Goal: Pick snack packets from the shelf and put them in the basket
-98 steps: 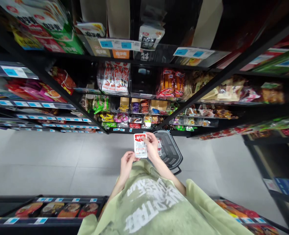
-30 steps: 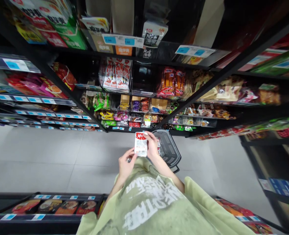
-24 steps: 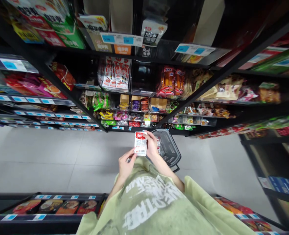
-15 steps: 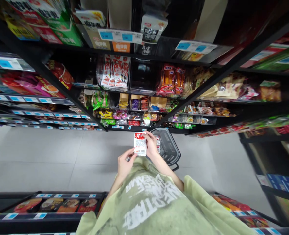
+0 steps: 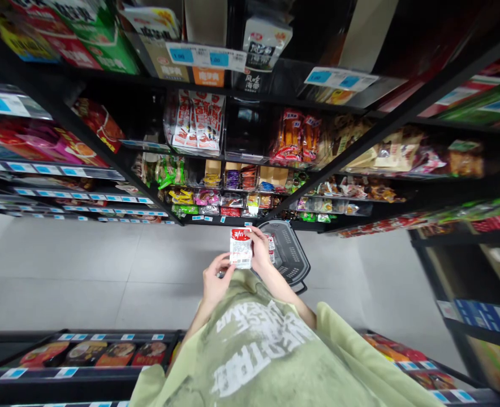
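Note:
I hold a small white snack packet (image 5: 241, 249) with a red top in front of my chest. My right hand (image 5: 261, 251) grips its right edge, fingers curled round it. My left hand (image 5: 214, 281) pinches the packet's lower left corner from below. Just beyond my right hand a black shopping basket (image 5: 290, 257) stands on the grey tiled floor, with a similar packet lying in it. My green printed shirt fills the bottom of the view.
Black store shelves (image 5: 241, 158) packed with bagged snacks rise ahead and to both sides, with blue price tags (image 5: 199, 56) on their edges. A low shelf of bowl noodles (image 5: 84, 353) sits at my lower left. Grey floor tiles (image 5: 84, 265) spread to the left.
The packet and both hands have stayed nearly in place. My left hand has shifted from beside the packet's lower edge to pinching its corner. The view has tilted slightly.

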A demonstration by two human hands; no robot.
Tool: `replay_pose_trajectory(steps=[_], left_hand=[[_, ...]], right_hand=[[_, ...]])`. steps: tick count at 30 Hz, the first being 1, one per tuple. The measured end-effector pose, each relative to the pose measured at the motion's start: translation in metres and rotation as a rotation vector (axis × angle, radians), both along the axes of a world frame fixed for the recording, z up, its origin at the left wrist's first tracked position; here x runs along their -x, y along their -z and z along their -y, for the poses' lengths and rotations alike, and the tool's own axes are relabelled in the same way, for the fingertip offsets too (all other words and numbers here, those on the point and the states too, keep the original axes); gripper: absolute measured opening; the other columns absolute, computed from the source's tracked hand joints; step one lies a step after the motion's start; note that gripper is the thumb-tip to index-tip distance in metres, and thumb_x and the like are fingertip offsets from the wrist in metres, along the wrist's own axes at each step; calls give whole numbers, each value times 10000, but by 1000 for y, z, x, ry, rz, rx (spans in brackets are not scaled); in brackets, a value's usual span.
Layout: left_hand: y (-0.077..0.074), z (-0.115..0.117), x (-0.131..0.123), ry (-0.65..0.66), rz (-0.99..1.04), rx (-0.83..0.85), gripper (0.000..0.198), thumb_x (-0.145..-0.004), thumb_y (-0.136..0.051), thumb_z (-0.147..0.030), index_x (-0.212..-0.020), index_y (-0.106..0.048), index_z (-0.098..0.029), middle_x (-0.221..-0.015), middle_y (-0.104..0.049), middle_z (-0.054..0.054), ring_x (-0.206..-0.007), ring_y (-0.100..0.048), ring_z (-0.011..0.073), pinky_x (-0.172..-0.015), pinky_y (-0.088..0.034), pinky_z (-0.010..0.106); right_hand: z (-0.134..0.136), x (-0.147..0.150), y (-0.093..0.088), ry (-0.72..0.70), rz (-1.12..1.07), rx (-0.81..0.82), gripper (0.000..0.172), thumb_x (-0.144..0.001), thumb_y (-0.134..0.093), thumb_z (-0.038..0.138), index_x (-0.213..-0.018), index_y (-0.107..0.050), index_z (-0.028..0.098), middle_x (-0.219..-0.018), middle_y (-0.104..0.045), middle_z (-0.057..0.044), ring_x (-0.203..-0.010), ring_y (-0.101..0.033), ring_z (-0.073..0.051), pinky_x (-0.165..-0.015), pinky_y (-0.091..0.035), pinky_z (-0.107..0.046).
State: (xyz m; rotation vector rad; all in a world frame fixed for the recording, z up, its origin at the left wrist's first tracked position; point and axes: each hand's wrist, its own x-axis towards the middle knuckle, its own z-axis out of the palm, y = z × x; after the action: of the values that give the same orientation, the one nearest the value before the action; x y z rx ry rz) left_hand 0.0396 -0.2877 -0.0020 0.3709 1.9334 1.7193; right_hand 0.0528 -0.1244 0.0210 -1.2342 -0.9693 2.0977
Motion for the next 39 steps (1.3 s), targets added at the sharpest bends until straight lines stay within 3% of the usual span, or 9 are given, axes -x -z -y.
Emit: replay_pose_trajectory(steps=[4, 7, 11, 21, 28, 39], left_hand=[[-3, -2, -2, 68, 29, -33, 533, -844, -716, -289, -1356, -589, -209, -1113, -764, 91, -940, -740, 213, -824, -594, 322], [-5, -4, -4, 127, -30, 21, 459, -799, -767, -284, -1252, -700, -254, -1219, -741, 84, -1039, -730, 245, -892, -589, 353], [-6, -5, -3, 162, -61, 52, 290, -796, -783, -306, -1083, -793, -266, -1116, -778, 70, -1048, -735, 259, -955, -570, 381], [-11, -7, -3, 100, 37, 56, 308, -789, -779, -302, -1080, -794, -201, -1010, -799, 70, -968, -759, 247, -923, -585, 348], [-3, -8, -4, 154, -57, 61, 83, -795, -772, -289, -814, -830, -233, -865, -803, 56, -826, -771, 239, -857, -595, 352], [-3, -12, -1, 168, 10, 79, 87, -779, -769, -266, -824, -829, -221, -894, -803, 72, -869, -769, 253, -887, -589, 372]], right_hand=[[5, 2, -1, -7, -25, 57, 192, -589, -761, 256, -759, -674, 230, -633, -662, 58, -605, -598, -172, -614, -455, -292], [10, 3, -3, -32, -7, 69, 197, -581, -769, 245, -748, -666, 228, -647, -665, 60, -601, -583, -160, -606, -451, -277], [13, 3, -4, -63, 15, 78, 222, -568, -782, 245, -760, -674, 229, -642, -656, 55, -605, -577, -163, -584, -441, -268], [10, 0, -6, -78, 25, 97, 231, -568, -805, 240, -767, -687, 223, -641, -661, 61, -610, -578, -145, -590, -427, -253], [8, -1, -6, -48, 0, 34, 241, -568, -847, 240, -784, -740, 219, -643, -680, 50, -579, -574, -141, -584, -432, -263], [4, -5, -11, -73, -32, -74, 300, -554, -911, 273, -825, -798, 210, -655, -699, 17, -579, -570, -120, -555, -436, -245]])
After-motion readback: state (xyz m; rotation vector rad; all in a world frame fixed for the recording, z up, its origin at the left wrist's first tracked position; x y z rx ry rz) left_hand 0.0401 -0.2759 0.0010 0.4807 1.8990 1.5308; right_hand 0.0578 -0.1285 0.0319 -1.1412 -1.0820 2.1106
